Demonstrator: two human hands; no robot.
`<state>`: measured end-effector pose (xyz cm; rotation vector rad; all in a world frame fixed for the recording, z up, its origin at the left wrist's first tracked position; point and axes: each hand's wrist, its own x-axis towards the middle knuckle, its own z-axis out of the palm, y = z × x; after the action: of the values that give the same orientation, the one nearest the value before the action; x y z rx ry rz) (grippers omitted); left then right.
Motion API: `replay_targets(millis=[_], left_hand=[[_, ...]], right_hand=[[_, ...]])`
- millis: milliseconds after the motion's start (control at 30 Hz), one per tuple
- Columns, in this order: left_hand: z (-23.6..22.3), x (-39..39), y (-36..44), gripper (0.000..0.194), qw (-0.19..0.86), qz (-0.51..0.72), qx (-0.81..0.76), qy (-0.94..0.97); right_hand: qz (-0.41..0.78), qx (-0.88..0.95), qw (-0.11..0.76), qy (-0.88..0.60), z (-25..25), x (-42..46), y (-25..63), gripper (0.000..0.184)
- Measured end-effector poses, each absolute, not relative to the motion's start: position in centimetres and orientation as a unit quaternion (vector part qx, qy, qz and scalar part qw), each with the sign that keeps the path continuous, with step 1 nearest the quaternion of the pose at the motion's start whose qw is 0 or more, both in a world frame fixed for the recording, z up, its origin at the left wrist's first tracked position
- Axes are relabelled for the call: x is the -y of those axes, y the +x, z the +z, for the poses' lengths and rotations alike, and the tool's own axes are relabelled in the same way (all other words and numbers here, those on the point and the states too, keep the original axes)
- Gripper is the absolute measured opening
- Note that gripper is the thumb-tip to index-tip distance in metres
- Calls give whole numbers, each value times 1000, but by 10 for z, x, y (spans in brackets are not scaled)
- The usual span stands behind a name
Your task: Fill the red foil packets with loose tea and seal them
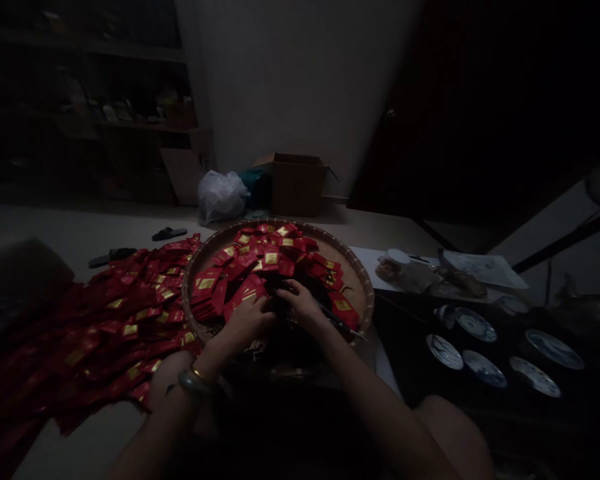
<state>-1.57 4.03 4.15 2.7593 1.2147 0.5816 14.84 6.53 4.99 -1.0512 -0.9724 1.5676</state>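
In dim light, a round woven bamboo tray (363, 280) holds many red packets (270, 260) with gold labels. Over the tray's near side, my left hand (253, 317) and my right hand (303, 303) come close together with curled fingers. Between them lies something dark, too shadowed to name. Light, shrivelled bits (254, 350) lie just below my left hand. A slim tool with a pale pointed tip (355, 332) shows beyond my right forearm, resting toward the tray's right rim.
A large heap of red packets (130, 330) covers the floor at left, near dark slippers (169, 233). Behind the tray are a white plastic bag (221, 197) and a cardboard box (299, 187). On the right, patterned dishes (485, 368) sit on a dark surface beside a bagged bundle (405, 272).
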Motion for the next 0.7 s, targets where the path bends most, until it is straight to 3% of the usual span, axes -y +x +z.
replay_targets(millis=[367, 700], left_hand=[[39, -42, -30, 19, 102, 230, -400, 881], [40, -37, -23, 15, -116, 273, -391, 871]], right_hand=[[527, 633, 385, -416, 63, -57, 152, 35], [323, 819, 242, -408, 88, -72, 158, 21]])
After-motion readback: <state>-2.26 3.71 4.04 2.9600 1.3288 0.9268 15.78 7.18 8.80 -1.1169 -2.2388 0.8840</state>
